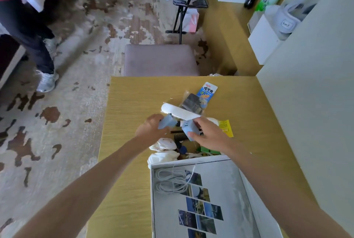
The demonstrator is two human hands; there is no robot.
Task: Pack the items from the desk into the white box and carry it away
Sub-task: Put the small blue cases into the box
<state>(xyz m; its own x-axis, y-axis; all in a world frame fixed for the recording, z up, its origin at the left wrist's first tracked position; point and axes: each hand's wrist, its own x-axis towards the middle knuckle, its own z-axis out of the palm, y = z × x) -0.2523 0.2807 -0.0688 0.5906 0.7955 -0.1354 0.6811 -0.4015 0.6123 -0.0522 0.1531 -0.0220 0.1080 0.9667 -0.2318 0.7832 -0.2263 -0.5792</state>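
The left hand (151,127) holds a folded light-blue item (167,121), fingers closed around its near end. The right hand (207,134) is closed on a light-blue and white block (188,129), thumb on its lower corner. A short dark link appears to join the two pieces; whether it is a cable or a plug cannot be told. Both pieces are held just above the counter (134,103), over the pile of loose items.

The white box (239,189) stands open at the near edge of the counter, close below the right forearm. A coiled white cord (170,181) already lies in its far left corner, on a sheet of printed photographs.

Procedure, as judged:
- Bring both pieces together before moving, so that the link does not drag
- Carry the pair back and down into the bare part of the box, beside the cord
- Lift clear of the white roll (180,113), the black comb (180,137) and the white socks (164,144), which lie directly beneath; a low pass may sweep them off the counter
- Release only when the pieces rest on the box floor
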